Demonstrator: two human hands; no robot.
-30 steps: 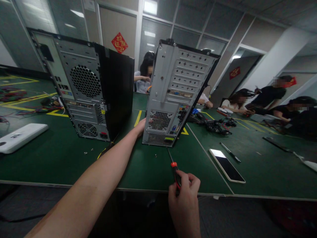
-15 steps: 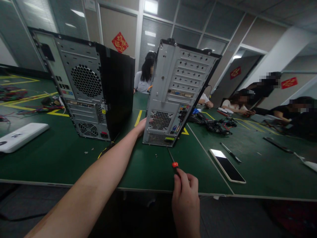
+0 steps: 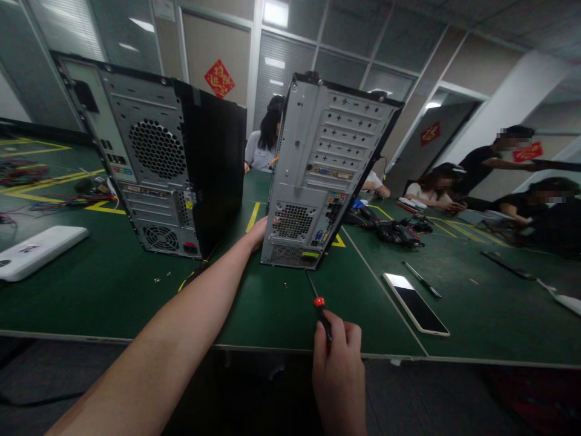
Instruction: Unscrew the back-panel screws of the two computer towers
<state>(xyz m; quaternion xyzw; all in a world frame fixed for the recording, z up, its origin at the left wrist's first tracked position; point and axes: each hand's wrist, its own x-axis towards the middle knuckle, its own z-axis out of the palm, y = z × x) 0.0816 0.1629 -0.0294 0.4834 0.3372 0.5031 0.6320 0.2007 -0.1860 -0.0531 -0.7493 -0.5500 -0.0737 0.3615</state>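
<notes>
Two computer towers stand upright on the green table, their back panels facing me. My right hand (image 3: pixel 338 357) grips a black and red screwdriver (image 3: pixel 320 306), its tip at the lower edge of the right tower (image 3: pixel 297 175). My left arm reaches between the towers; my left hand (image 3: pixel 259 233) is at the left side of the right tower, its fingers hidden behind the casing. The left tower (image 3: pixel 158 145) has a black side panel. One small screw (image 3: pixel 285 286) lies in front of the right tower, and several more (image 3: pixel 157 280) lie before the left one.
A phone (image 3: pixel 415 303) and a pen (image 3: pixel 422 279) lie on the right. Black cables (image 3: pixel 399 230) are behind them. A white device (image 3: pixel 43 251) lies on the left, near coloured wires (image 3: pixel 72 201). Several people are at the far side.
My right hand has shifted slightly left and down, and more of the screwdriver handle shows. At the far right, a standing person has stretched out an arm.
</notes>
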